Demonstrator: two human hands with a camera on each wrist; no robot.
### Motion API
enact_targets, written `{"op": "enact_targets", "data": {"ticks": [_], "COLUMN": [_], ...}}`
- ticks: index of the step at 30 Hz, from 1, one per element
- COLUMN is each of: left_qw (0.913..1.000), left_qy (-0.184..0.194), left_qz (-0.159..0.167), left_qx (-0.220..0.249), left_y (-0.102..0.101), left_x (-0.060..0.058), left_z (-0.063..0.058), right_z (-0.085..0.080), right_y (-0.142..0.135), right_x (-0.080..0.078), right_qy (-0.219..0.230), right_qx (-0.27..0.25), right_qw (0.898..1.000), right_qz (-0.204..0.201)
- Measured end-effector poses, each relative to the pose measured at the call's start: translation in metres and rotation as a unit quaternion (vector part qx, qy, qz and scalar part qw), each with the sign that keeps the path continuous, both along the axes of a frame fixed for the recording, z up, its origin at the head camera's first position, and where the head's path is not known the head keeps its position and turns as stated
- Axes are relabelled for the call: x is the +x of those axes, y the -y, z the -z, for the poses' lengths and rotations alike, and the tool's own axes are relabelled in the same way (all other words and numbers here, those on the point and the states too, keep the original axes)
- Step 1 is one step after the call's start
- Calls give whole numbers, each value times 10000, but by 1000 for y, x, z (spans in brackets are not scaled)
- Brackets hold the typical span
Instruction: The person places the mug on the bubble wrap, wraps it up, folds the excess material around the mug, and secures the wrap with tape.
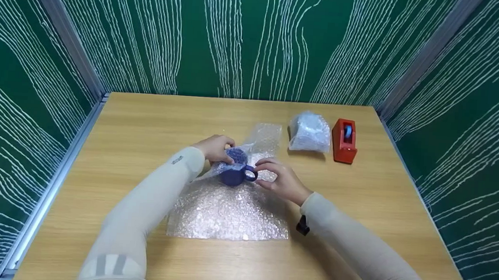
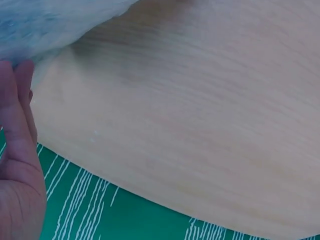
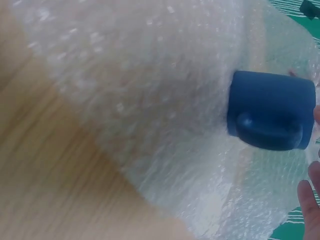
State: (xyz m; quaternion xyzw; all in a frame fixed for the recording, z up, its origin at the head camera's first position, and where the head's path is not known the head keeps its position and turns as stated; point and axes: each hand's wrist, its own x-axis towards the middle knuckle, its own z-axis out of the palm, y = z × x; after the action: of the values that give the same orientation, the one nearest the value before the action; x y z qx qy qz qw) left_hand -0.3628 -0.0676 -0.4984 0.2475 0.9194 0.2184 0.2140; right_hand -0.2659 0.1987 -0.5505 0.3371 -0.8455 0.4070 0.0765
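A dark blue mug (image 1: 232, 177) stands on a sheet of bubble wrap (image 1: 235, 213), its handle (image 1: 251, 174) turned to the right. One flap of the wrap is lifted across the mug's top. My left hand (image 1: 214, 148) grips that flap on the mug's far left side; the left wrist view shows its fingers (image 2: 22, 85) against the wrap. Beside the handle is my right hand (image 1: 284, 180), thumb and fingers spread apart. In the right wrist view the mug (image 3: 272, 107) appears whole, with right fingertips (image 3: 306, 192) at the frame's edge; contact with the handle is unclear.
A bubble-wrapped bundle (image 1: 310, 132) sits at the back right of the wooden table (image 1: 158, 120). Next to it stands a red tape dispenser (image 1: 344, 142) with a blue roll. Green panels with white lines (image 1: 264, 49) enclose the table at the back and sides.
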Motion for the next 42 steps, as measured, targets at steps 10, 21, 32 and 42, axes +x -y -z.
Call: {"op": "enact_targets", "data": {"ticks": [10,21,32,42], "left_qw": [9983,9957,9946,9922], "left_qy": [-386,-485,-393,-346], "left_qz": [-358,-650,-809,-902], "left_qx": [235,441,525,784], "left_y": [-4,-5,-7,-5], "left_x": [3,7,4,2], "left_z": [14,17,24,30], "right_z": [15,21,25,23], "right_y": [-20,-39,-58,-65], "right_x": [5,15,23,27], "right_qy": [98,240,644,827], "right_qx": [718,1680,2223,2605], "right_qw": [9968,9811,9640,9456], "right_qz": [-329,-929,-1307,-1764]}}
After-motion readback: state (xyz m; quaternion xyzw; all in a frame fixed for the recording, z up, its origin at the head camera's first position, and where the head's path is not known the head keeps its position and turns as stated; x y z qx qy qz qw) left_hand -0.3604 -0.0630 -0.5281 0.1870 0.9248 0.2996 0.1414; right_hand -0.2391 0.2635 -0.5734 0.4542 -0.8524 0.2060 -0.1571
